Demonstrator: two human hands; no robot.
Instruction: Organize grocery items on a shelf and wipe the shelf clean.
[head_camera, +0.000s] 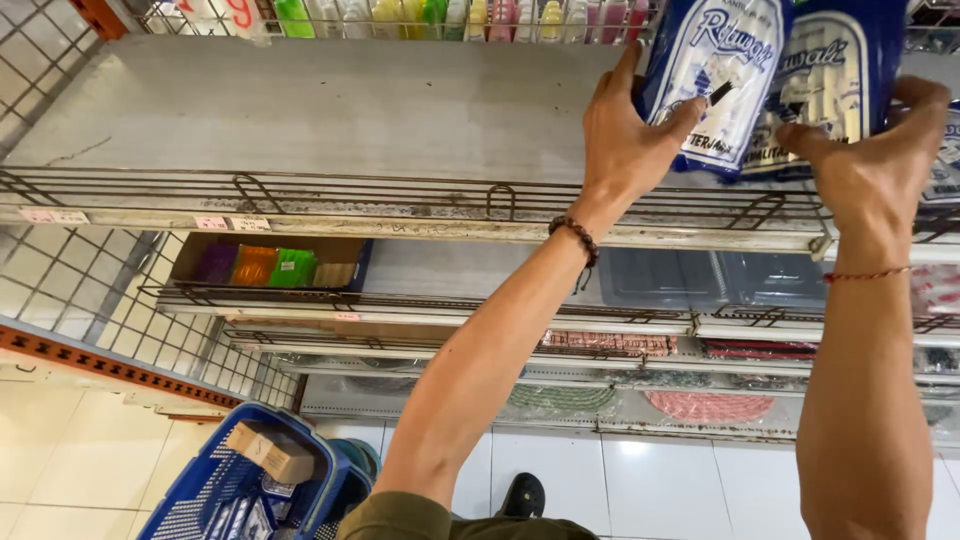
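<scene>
1. We note a grey store shelf with a wire front rail, mostly bare on its left side. Lower shelves carry a cardboard tray of coloured packets; a blue basket sits on the tiled floor.
2. Both our arms reach up to the shelf's right end, wrists above the rail.
3. Our left hand grips a blue-and-white packet, thumb across its front and fingers behind its left edge.
4. Our right hand clasps a second, similar packet just beside the first, fingers curled around its right edge, thumb on its lower front.
</scene>
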